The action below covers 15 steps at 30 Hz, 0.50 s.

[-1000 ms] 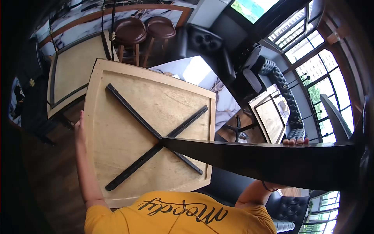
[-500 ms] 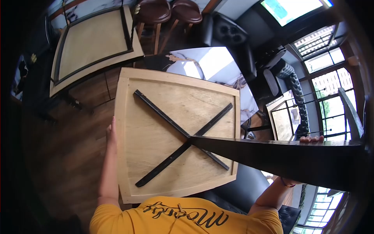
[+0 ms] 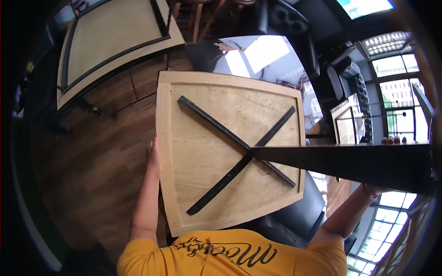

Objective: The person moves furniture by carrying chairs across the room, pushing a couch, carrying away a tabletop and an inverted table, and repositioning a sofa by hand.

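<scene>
A square wooden tabletop (image 3: 216, 115) faces me with its underside, where a black cross bracket (image 3: 216, 123) is fixed. From the middle of the cross a black table leg (image 3: 340, 161) stretches to the right. My left hand (image 3: 154, 149) grips the left edge of the tabletop, its palm hidden behind the board. Wrapped around the far end of the leg is my right hand (image 3: 393, 140), its fingertips showing over the upper edge and its wrist with a dark band below.
Behind the board stands a marble-patterned table (image 3: 271, 55). Another wooden-topped table (image 3: 115, 37) is at the upper left, with brown stools (image 3: 198, 2) beside it. Black padded seating (image 3: 304, 198) lies at the lower right, and wooden floor (image 3: 106, 138) at the left.
The view has turned, so the room has shifted. The tabletop and leg now appear farther right, with both hands still on them. The stools have mostly slipped out of the top of the frame.
</scene>
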Each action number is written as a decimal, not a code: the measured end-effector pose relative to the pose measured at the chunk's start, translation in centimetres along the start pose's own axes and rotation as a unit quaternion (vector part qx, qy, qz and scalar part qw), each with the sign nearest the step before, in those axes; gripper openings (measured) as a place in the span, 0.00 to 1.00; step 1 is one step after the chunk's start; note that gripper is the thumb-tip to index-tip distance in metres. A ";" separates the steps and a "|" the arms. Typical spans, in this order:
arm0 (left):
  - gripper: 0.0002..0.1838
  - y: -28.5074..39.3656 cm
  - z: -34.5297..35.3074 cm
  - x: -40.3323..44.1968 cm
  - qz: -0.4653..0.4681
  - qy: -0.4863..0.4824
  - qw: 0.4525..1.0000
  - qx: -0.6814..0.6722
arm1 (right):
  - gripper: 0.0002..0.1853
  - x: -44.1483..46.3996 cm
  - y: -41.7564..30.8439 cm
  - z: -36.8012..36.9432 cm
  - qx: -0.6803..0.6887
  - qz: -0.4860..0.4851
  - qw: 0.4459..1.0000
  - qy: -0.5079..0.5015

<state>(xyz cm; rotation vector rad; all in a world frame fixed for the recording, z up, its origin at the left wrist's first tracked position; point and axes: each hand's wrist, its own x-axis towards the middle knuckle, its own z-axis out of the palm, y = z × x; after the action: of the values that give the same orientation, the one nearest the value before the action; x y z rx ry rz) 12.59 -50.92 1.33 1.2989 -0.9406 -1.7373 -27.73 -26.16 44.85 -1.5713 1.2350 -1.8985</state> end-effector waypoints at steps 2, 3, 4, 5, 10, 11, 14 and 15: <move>0.29 -1.0 -1.0 0.7 -0.028 -0.062 0.996 -0.063 | 0.30 0.3 0.0 1.5 0.050 0.007 0.997 -0.062; 0.29 -1.1 -1.5 0.6 -0.032 -0.074 0.995 -0.055 | 0.31 0.1 0.3 1.9 0.051 -0.002 0.998 -0.042; 0.29 -0.3 -2.0 -0.1 -0.049 -0.108 0.990 -0.072 | 0.32 -0.3 0.6 2.1 0.051 -0.012 0.998 -0.022; 0.29 -0.2 -2.4 -0.6 -0.064 -0.142 0.983 -0.093 | 0.30 -0.9 0.6 1.6 -0.082 -0.024 0.984 0.154; 0.32 -6.2 -7.7 -8.9 -0.189 -0.189 0.963 -0.029 | 0.28 -4.6 0.7 3.3 -0.676 -0.115 0.697 0.210; 0.30 -7.5 -7.3 -11.3 -0.228 -0.143 0.961 -0.058 | 0.28 -4.4 1.7 4.1 -0.654 -0.177 0.696 0.237; 0.27 -7.8 -4.8 -12.8 -0.192 -0.063 0.976 -0.079 | 0.29 -3.0 1.9 5.5 -0.416 -0.202 0.816 0.346; 0.27 -8.1 -4.1 -13.4 -0.188 -0.060 0.976 -0.091 | 0.29 -2.3 1.7 5.8 -0.176 -0.146 0.886 0.404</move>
<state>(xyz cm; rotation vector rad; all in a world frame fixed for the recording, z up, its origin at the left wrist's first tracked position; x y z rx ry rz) 18.09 -35.86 -1.16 1.3233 -0.6067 -2.1562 -22.09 -27.50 42.07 -1.1640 1.8323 -2.8153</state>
